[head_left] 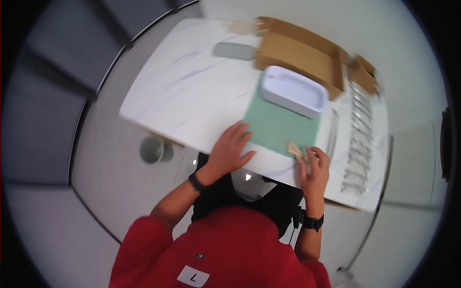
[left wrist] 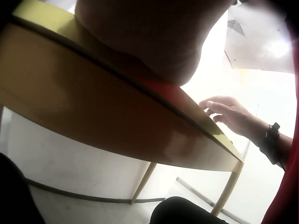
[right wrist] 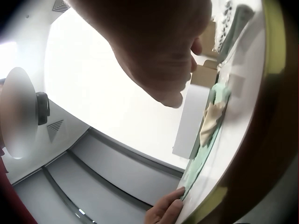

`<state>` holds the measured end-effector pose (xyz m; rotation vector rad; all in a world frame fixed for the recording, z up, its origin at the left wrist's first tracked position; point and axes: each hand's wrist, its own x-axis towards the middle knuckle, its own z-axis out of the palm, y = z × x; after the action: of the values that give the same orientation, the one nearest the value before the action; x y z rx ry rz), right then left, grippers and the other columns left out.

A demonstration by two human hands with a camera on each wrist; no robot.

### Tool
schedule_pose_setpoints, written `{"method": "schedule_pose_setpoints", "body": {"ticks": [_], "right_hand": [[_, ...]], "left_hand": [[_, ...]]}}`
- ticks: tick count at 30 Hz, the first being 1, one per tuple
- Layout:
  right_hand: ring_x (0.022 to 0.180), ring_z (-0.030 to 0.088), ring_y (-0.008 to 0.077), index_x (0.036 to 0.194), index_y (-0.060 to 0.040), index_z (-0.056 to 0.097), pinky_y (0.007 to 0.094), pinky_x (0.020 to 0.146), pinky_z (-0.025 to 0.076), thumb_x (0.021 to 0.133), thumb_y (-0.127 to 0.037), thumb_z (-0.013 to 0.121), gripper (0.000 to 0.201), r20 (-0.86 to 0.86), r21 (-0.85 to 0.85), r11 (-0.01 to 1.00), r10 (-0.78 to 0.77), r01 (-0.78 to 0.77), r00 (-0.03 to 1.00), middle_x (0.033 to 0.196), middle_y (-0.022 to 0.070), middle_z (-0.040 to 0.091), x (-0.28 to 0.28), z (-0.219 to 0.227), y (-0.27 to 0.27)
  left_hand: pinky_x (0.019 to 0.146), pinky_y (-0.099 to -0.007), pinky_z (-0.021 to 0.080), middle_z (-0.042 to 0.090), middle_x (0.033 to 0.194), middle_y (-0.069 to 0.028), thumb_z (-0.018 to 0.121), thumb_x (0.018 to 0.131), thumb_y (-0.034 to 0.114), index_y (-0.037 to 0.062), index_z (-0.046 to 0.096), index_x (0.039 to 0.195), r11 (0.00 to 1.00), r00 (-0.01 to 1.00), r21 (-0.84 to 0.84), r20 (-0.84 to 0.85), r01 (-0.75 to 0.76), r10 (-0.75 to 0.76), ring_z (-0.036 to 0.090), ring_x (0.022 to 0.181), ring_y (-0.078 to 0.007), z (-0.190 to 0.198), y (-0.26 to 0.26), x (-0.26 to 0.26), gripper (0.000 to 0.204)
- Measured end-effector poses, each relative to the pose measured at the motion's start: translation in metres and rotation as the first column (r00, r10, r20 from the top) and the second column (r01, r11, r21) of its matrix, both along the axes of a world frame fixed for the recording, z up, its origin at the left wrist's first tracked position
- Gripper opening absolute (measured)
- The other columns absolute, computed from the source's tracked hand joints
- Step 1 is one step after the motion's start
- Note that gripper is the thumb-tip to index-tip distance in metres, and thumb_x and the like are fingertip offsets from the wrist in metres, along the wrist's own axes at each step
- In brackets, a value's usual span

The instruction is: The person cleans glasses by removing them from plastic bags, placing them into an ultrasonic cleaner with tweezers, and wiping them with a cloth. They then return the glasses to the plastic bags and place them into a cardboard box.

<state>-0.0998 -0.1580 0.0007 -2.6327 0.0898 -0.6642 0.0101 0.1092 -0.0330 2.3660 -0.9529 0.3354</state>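
My left hand (head_left: pixel 230 150) lies with its fingers spread at the table's front edge, its fingertips at the near left corner of a green mat (head_left: pixel 269 126). To the right, my right hand (head_left: pixel 314 174) hovers with fingers loosely bent at the mat's near right corner. Just beside its fingertips is a small crumpled beige piece, cloth-like (head_left: pixel 294 150), lying on the mat. In the right wrist view this beige piece (right wrist: pixel 212 122) sits apart from the right hand (right wrist: pixel 159 70). A white rectangular tub (head_left: pixel 293 106) stands on the far part of the mat.
Behind the tub is an open cardboard box (head_left: pixel 300 48), with a smaller box (head_left: pixel 363 74) to its right. A row of clear-wrapped items (head_left: pixel 357 139) runs down the table's right side. A grey-green flat case (head_left: pixel 234 51) lies at the back. A bin (head_left: pixel 152 150) stands on the floor.
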Motion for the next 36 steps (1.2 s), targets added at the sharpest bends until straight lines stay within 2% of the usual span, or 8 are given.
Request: {"method": "schedule_pose_setpoints", "body": {"ticks": [4,5,8,14,18,26,31,36], "right_hand": [[0.109,0.061,0.0338,0.121,-0.0063,0.068,0.0419,0.093,0.050,0.084,-0.003,0.071,0.038,-0.112,-0.075,0.989,0.119,-0.128,0.987,0.122,0.0143,0.062,0.018,0.004,0.015],[0.103,0.062,0.0332,0.114,-0.0055,0.069,0.0426,0.085,0.052,0.082,0.000,0.070,0.032,-0.092,-0.119,0.980,0.150,-0.161,0.984,0.115,0.0140,0.064,0.022,0.004,0.016],[0.100,0.063,0.0334,0.111,-0.0061,0.070,0.0419,0.085,0.052,0.082,0.002,0.070,0.030,-0.171,-0.095,0.981,0.152,-0.170,0.974,0.109,0.0137,0.065,0.026,0.003,0.014],[0.098,0.063,0.0344,0.105,-0.0049,0.071,0.0424,0.085,0.052,0.081,0.003,0.070,0.025,-0.049,-0.020,0.988,0.151,-0.152,0.987,0.105,0.0140,0.065,0.027,0.017,0.022],[0.098,0.063,0.0357,0.103,-0.0021,0.069,0.0427,0.086,0.051,0.079,0.003,0.070,0.025,-0.094,-0.016,0.971,0.238,-0.241,0.967,0.106,0.0149,0.066,0.028,0.003,0.017],[0.096,0.062,0.0319,0.101,-0.0051,0.070,0.0421,0.083,0.049,0.078,0.001,0.070,0.024,-0.001,-0.023,0.974,0.228,-0.227,0.974,0.102,0.0099,0.067,0.033,0.010,0.016],[0.098,0.060,0.0300,0.102,-0.0049,0.070,0.0409,0.083,0.050,0.074,0.003,0.070,0.029,-0.064,-0.015,0.968,0.249,-0.251,0.966,0.103,0.0085,0.065,0.031,0.005,0.014],[0.098,0.061,0.0299,0.103,-0.0053,0.070,0.0411,0.084,0.050,0.075,0.001,0.071,0.029,-0.024,-0.008,0.970,0.243,-0.243,0.970,0.103,0.0083,0.065,0.028,0.003,0.014]], "left_hand": [[0.110,-0.0451,0.042,0.055,0.137,-0.0178,0.076,0.081,0.031,-0.0008,0.064,0.119,0.996,0.999,-0.087,0.029,-0.030,0.033,0.048,0.133,-0.0360,-0.005,0.010,-0.001,0.051],[0.110,-0.0450,0.042,0.055,0.137,-0.0177,0.076,0.081,0.032,-0.0009,0.064,0.118,0.994,0.999,-0.109,0.033,-0.019,0.022,0.048,0.133,-0.0357,-0.006,0.012,-0.003,0.051],[0.110,-0.0450,0.042,0.055,0.137,-0.0173,0.075,0.082,0.033,-0.0010,0.064,0.118,0.994,0.998,-0.107,0.043,-0.033,0.038,0.048,0.133,-0.0347,-0.003,0.013,-0.006,0.050],[0.110,-0.0452,0.042,0.055,0.138,-0.0175,0.075,0.082,0.032,-0.0008,0.064,0.118,0.995,1.000,-0.098,0.016,-0.023,0.025,0.048,0.134,-0.0351,0.000,0.013,-0.005,0.050],[0.109,-0.0453,0.042,0.055,0.138,-0.0173,0.075,0.082,0.031,-0.0005,0.064,0.118,0.997,1.000,-0.078,0.002,-0.015,0.015,0.047,0.135,-0.0351,0.000,0.011,-0.002,0.050],[0.109,-0.0451,0.042,0.054,0.141,-0.0162,0.075,0.082,0.030,-0.0003,0.065,0.120,1.000,1.000,-0.018,0.001,-0.021,0.021,0.046,0.136,-0.0345,0.001,0.005,-0.002,0.050],[0.109,-0.0456,0.042,0.053,0.142,-0.0156,0.075,0.082,0.029,-0.0004,0.064,0.121,1.000,1.000,0.008,-0.003,-0.017,0.017,0.045,0.137,-0.0347,0.001,0.003,-0.002,0.050],[0.110,-0.0462,0.041,0.053,0.141,-0.0168,0.075,0.082,0.024,-0.0013,0.063,0.122,1.000,1.000,0.008,-0.013,-0.007,0.007,0.045,0.136,-0.0366,0.002,0.001,-0.003,0.049]]}}
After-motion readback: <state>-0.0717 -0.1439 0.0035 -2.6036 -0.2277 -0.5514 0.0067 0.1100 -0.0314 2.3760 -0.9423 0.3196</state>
